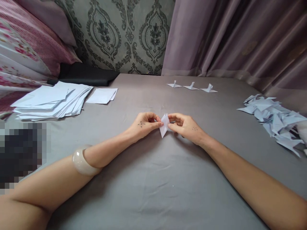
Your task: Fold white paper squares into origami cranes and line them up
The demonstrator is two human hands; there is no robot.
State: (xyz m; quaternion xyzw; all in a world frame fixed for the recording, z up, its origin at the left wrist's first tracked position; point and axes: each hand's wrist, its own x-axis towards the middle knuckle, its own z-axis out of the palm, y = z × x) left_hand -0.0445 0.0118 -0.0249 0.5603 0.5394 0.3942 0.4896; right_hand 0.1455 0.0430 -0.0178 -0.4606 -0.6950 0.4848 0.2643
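Observation:
A small diamond-shaped piece of folded white paper (pixel 164 126) is held upright just above the grey cloth, its narrow point facing down and a split tip at the top. My left hand (pixel 146 125) pinches its left edge between thumb and fingers. On the opposite edge, my right hand (pixel 183 125) grips the paper with thumb and bent fingers. Parts of the fingers behind the paper are hidden. A pale bangle (pixel 82 161) sits on my left forearm.
Stacked white paper sheets (pixel 52 100) lie at the left, beside smaller sheets (pixel 102 95) and a black folded cloth (pixel 86 74). Three folded paper birds (pixel 192 86) stand in a row at the back. Many more folded paper pieces (pixel 275 118) are heaped at the right.

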